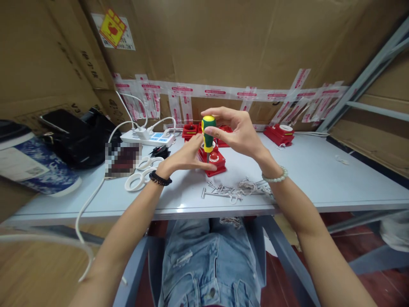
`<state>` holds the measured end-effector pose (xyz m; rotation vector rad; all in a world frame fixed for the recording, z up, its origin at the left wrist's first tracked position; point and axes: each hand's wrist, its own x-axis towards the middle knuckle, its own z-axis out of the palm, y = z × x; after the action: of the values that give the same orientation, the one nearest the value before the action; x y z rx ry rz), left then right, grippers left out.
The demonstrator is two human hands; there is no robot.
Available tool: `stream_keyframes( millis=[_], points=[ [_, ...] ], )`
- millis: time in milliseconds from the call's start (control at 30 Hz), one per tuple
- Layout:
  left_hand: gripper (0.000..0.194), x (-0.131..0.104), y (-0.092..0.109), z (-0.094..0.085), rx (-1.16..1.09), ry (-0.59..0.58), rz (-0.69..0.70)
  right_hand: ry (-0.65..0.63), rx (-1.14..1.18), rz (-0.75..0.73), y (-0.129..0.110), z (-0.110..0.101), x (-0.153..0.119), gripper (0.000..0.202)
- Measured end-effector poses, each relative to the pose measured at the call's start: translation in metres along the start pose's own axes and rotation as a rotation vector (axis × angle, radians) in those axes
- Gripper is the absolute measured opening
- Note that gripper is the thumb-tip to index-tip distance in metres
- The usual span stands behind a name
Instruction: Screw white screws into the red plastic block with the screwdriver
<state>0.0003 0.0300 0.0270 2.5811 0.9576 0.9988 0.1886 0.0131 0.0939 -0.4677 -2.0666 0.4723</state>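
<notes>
Cardboard (pixel 230 38) banded with printed tape (pixel 214 92) is seen behind a pale tabletop (pixel 326 175). All positions are given relative to the red unit (pixel 217 167) stationed near the middle of the tabletop and viewed from the wearer's side.

Left hand (pixel 187 155): placed at the left of the red unit, thumb laid along its near side; the unit is steadied by this hand, though the other fingers are largely hidden.

Right hand (pixel 238 130): raised above and to the right of the red unit. The green-and-yellow handle of a screwdriver (pixel 210 137) is grasped between thumb and fingers. The screwdriver is held upright over the unit, shaft downward; tip contact cannot be confirmed.

Nearer than the red unit, loose screws (pixel 222 187) are scattered, with a metal T-shaped tool (pixel 204 193) beside them and a tangle of pale string (pixel 247 186) to their right. To the left of the unit, white loop handles (pixel 136 181) are noted; farther left and behind, a power strip (pixel 159 138) is fitted with plugs. A second red unit (pixel 279 134) is located well to the right.
</notes>
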Motion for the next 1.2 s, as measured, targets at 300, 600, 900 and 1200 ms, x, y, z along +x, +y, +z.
stream_keyframes(
  millis=[300,600,900,1200],
  points=[
    [0.073,-0.002,-0.021,0.006,0.023,-0.184,-0.018,0.161,-0.382,0.067,0.005,0.018,0.008,0.036],
    [0.083,-0.001,-0.022,0.007,0.032,-0.182,-0.026,-0.269,-0.287,0.024,-0.017,-0.005,0.003,0.043],
    [0.087,0.000,-0.021,0.007,-0.001,-0.178,-0.017,-0.026,-0.629,0.092,-0.016,-0.002,0.019,0.035],
    [0.084,0.000,-0.026,0.009,0.011,-0.164,0.004,-0.177,-0.523,0.071,-0.023,0.003,0.017,0.034]
  ],
)
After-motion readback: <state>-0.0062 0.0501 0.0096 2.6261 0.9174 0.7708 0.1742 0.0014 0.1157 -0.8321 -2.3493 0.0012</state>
